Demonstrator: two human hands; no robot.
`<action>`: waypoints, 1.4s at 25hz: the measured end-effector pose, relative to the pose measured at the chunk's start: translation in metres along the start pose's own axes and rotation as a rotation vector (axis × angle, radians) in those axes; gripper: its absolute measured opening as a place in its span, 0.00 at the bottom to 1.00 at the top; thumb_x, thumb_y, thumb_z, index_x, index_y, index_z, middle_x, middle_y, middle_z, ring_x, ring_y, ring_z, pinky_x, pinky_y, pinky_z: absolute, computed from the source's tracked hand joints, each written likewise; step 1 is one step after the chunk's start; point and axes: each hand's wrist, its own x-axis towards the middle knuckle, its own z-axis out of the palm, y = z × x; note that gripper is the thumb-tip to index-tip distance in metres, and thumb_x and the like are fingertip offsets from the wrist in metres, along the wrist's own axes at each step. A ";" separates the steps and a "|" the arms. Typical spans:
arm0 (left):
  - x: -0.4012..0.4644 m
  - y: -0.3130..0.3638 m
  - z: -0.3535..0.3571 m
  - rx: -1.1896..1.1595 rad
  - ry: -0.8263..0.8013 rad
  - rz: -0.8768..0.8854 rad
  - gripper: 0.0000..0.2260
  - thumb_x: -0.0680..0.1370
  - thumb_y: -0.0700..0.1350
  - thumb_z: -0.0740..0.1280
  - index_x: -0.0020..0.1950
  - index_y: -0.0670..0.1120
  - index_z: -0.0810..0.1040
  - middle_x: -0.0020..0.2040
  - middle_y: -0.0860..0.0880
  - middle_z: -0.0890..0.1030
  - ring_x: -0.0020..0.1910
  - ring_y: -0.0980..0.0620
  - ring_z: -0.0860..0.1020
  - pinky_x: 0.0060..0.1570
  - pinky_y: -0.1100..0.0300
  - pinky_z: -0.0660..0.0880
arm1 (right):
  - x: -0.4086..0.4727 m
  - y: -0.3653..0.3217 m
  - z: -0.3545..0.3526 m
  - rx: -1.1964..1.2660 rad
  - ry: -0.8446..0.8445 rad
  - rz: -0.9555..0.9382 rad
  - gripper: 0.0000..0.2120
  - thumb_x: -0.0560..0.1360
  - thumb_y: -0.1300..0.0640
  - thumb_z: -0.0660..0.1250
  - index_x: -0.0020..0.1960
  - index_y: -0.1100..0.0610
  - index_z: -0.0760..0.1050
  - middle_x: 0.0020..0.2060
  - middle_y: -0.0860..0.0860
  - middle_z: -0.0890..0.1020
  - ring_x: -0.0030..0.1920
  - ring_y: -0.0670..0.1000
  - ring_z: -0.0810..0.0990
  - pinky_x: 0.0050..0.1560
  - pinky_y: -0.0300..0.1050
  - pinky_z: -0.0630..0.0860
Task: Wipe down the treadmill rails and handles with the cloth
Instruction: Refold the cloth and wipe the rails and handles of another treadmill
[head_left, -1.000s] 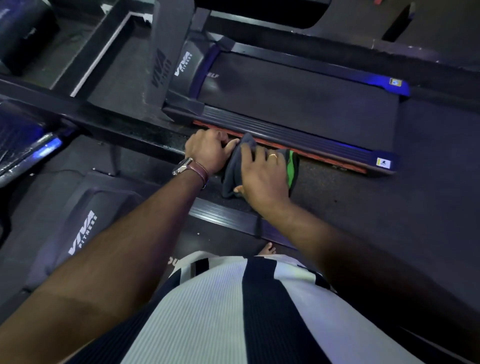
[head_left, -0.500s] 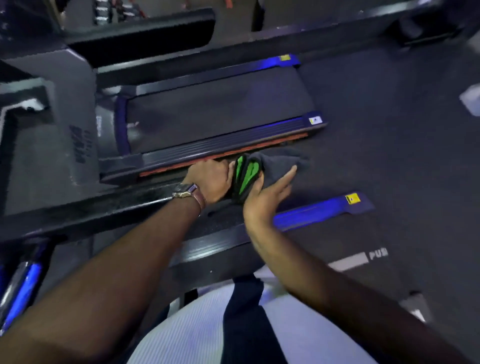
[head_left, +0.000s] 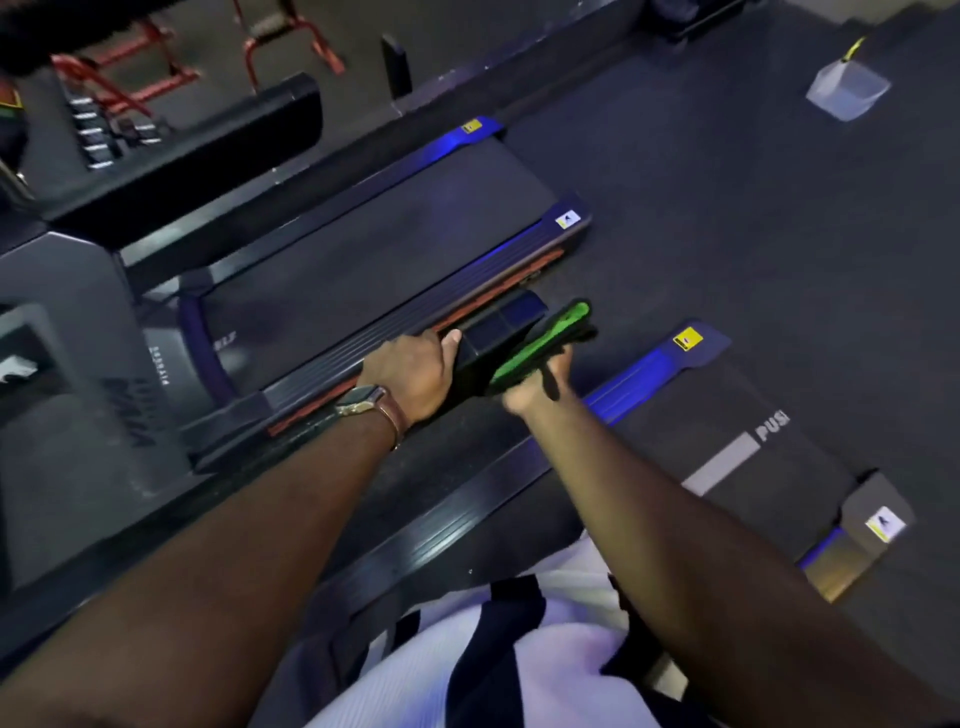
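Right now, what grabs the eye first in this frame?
The green cloth at centre, held in the right hand at the end of a black handrail, with the left hand gripping that rail just beside it. Behind them lies a treadmill deck with glowing blue side strips, and a clear container sits on the floor at top right.
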 end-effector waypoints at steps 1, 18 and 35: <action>0.001 0.000 0.000 0.006 0.003 0.000 0.26 0.82 0.60 0.44 0.50 0.44 0.75 0.49 0.38 0.82 0.48 0.35 0.80 0.42 0.49 0.73 | 0.002 0.000 -0.002 0.067 0.013 -0.014 0.24 0.79 0.38 0.51 0.50 0.53 0.78 0.51 0.55 0.83 0.53 0.57 0.80 0.55 0.50 0.74; 0.003 0.005 0.000 0.057 -0.001 -0.007 0.25 0.82 0.59 0.44 0.50 0.44 0.74 0.45 0.40 0.81 0.43 0.36 0.79 0.37 0.52 0.69 | 0.013 -0.027 -0.006 -0.503 0.025 -0.571 0.14 0.77 0.48 0.69 0.37 0.54 0.84 0.31 0.45 0.82 0.33 0.43 0.79 0.39 0.43 0.75; 0.003 0.005 0.001 0.026 0.008 0.012 0.25 0.83 0.58 0.45 0.52 0.42 0.75 0.49 0.36 0.81 0.47 0.33 0.79 0.40 0.49 0.72 | -0.011 0.022 0.024 -0.273 0.400 -0.464 0.29 0.76 0.40 0.62 0.67 0.61 0.72 0.61 0.62 0.79 0.58 0.58 0.80 0.60 0.51 0.77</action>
